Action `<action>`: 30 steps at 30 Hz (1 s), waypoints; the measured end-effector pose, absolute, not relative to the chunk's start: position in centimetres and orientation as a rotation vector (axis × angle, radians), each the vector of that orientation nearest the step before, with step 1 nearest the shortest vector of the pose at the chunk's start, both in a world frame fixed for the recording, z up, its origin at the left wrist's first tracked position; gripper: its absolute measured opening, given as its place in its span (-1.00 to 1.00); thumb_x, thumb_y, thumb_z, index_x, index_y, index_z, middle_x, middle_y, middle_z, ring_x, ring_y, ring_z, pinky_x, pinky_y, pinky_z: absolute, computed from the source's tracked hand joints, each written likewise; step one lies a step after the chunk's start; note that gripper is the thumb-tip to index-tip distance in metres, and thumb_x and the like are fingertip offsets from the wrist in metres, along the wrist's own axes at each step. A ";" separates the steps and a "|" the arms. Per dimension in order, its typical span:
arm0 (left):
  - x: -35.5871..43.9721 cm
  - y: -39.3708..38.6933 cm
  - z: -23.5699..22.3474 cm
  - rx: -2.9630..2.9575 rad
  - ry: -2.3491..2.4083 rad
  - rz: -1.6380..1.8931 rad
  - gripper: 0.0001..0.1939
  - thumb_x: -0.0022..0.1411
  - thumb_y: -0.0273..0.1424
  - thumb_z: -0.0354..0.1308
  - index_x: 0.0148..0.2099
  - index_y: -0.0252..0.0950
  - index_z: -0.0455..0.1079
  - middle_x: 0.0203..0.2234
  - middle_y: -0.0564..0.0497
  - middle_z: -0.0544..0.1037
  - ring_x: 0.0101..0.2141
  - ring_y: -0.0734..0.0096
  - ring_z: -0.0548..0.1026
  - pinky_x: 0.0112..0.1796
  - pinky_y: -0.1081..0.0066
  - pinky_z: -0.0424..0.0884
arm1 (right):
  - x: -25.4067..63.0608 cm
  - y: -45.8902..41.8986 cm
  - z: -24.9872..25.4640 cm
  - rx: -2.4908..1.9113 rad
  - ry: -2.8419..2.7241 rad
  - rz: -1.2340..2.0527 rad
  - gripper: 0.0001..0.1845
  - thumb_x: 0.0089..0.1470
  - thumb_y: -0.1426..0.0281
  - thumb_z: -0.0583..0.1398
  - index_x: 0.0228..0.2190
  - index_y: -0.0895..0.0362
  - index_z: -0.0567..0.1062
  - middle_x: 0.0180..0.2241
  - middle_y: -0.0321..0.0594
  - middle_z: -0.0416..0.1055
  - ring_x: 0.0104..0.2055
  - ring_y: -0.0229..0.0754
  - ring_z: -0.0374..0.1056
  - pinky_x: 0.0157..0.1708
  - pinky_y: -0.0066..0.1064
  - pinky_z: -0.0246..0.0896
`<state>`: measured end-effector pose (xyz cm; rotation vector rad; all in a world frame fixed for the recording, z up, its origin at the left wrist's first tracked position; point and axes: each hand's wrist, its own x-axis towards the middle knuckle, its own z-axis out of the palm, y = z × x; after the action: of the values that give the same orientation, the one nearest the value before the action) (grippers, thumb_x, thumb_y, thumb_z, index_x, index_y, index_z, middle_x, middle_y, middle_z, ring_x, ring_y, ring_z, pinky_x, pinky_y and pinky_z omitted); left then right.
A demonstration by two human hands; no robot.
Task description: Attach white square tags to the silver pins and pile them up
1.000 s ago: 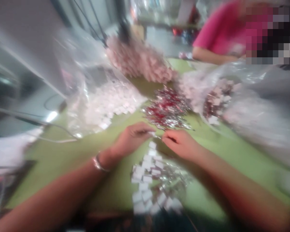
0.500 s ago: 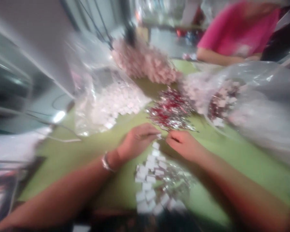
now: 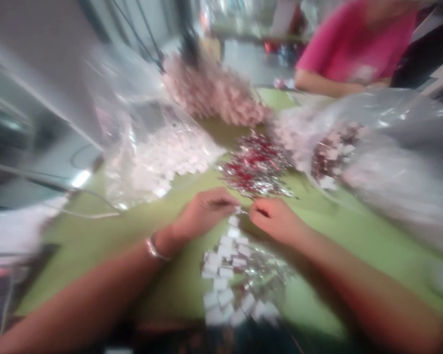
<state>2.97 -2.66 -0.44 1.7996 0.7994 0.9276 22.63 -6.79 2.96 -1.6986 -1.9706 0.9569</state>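
Observation:
My left hand (image 3: 201,214) and my right hand (image 3: 276,221) meet fingertip to fingertip over the green table (image 3: 133,236), pinching a small silvery piece (image 3: 242,210) between them; the blur hides its shape. Just below the hands lies a heap of small white tags mixed with silvery bits (image 3: 236,275). Beyond the fingertips sits a pile of shiny red and silver pieces (image 3: 256,167). A bangle circles my left wrist.
A clear bag of white pieces (image 3: 162,157) lies at the left, a pink heap (image 3: 217,93) at the back, another clear bag with mixed pieces (image 3: 354,147) at the right. A person in a pink shirt (image 3: 354,44) sits across. A cable (image 3: 84,211) runs along the left.
The hands stay together at the same spot with only slight finger shifts; the view wobbles a little.

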 end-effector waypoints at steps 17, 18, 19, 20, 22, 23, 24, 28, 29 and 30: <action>2.6 -0.6 -0.6 2.153 1.003 0.896 -0.63 0.21 -0.30 0.19 0.05 -0.26 0.45 -0.10 -0.13 0.52 -0.11 0.24 0.45 -0.04 0.23 0.38 | 22.2 -6.7 1.3 -1.591 -2.145 0.632 -0.77 0.11 0.43 0.08 -0.55 0.12 0.40 -0.56 -0.30 0.38 -0.51 -0.30 0.20 -0.46 -0.46 -0.02; 2.2 0.4 -0.6 2.272 1.134 0.951 -0.56 0.21 -0.28 0.18 0.12 -0.30 0.39 -0.05 -0.18 0.48 -0.04 0.17 0.41 0.02 0.16 0.33 | 22.2 -6.8 1.3 -1.591 -2.181 0.618 -0.77 0.12 0.43 0.08 -0.54 0.12 0.41 -0.55 -0.30 0.39 -0.50 -0.30 0.20 -0.45 -0.45 -0.03; 1.6 1.4 -0.7 2.360 1.314 0.953 -0.54 0.24 -0.28 0.13 0.15 -0.35 0.36 -0.01 -0.23 0.45 0.01 0.09 0.36 0.07 0.08 0.27 | 22.2 -6.9 1.2 -1.571 -2.240 0.617 -0.77 0.12 0.42 0.08 -0.54 0.12 0.42 -0.54 -0.29 0.39 -0.50 -0.29 0.20 -0.45 -0.44 -0.03; 1.1 2.3 -0.9 2.426 1.437 0.890 -0.57 0.27 -0.30 0.08 0.14 -0.38 0.37 0.01 -0.25 0.44 0.05 0.04 0.32 0.08 0.04 0.24 | 22.1 -7.1 1.2 -1.529 -2.311 0.631 -0.76 0.13 0.42 0.08 -0.54 0.13 0.43 -0.54 -0.29 0.38 -0.49 -0.29 0.19 -0.45 -0.44 -0.04; 0.1 3.6 -1.8 2.541 1.492 0.690 -0.64 0.31 -0.34 -0.02 0.03 -0.37 0.44 -0.01 -0.24 0.45 0.04 0.04 0.33 0.08 0.05 0.24 | 21.9 -7.4 1.4 -1.407 -2.439 0.699 -0.74 0.14 0.42 0.08 -0.57 0.13 0.41 -0.55 -0.31 0.36 -0.49 -0.31 0.18 -0.44 -0.44 -0.04; -0.2 4.0 -2.2 2.574 1.494 0.630 -0.66 0.32 -0.35 -0.05 -0.04 -0.35 0.48 -0.02 -0.22 0.47 0.03 0.04 0.34 0.07 0.06 0.25 | 22.0 -7.4 1.5 -1.361 -2.475 0.734 -0.72 0.14 0.42 0.08 -0.59 0.13 0.41 -0.56 -0.32 0.34 -0.50 -0.31 0.17 -0.45 -0.44 -0.03; -0.5 4.2 -2.5 2.597 1.489 0.596 -0.66 0.32 -0.34 -0.06 -0.11 -0.34 0.51 -0.04 -0.21 0.48 0.02 0.04 0.36 0.06 0.07 0.26 | 22.2 -7.3 1.6 -1.353 -2.479 0.746 -0.70 0.14 0.42 0.08 -0.60 0.13 0.40 -0.57 -0.32 0.34 -0.51 -0.31 0.17 -0.44 -0.44 -0.03; -1.0 4.1 -2.7 2.621 1.489 0.603 -0.69 0.29 -0.33 -0.03 -0.30 -0.30 0.53 -0.21 -0.18 0.55 -0.10 0.04 0.42 -0.04 0.10 0.31 | 24.3 -5.8 1.8 -1.631 -2.310 0.454 -0.75 0.16 0.43 0.07 -0.48 0.09 0.50 -0.44 -0.27 0.43 -0.41 -0.25 0.25 -0.39 -0.41 0.03; -1.0 4.0 -2.5 2.606 1.492 0.609 -0.71 0.27 -0.34 -0.01 -0.32 -0.29 0.52 -0.25 -0.16 0.55 -0.14 0.05 0.44 -0.08 0.12 0.32 | 24.9 -5.3 1.6 -1.702 -2.291 0.358 -0.77 0.17 0.41 0.07 -0.42 0.09 0.52 -0.39 -0.24 0.44 -0.38 -0.23 0.27 -0.38 -0.39 0.04; -1.1 3.9 -2.3 2.582 1.502 0.614 -0.74 0.25 -0.35 0.01 -0.32 -0.28 0.51 -0.29 -0.14 0.55 -0.17 0.07 0.44 -0.11 0.14 0.33 | 25.4 -4.8 1.4 -1.760 -2.283 0.278 -0.79 0.17 0.39 0.09 -0.37 0.08 0.53 -0.35 -0.22 0.43 -0.35 -0.20 0.28 -0.38 -0.39 0.04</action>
<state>-1.10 3.89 -2.27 2.5820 1.5016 0.6139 25.38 -4.84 1.42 -1.7598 -2.2825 0.2778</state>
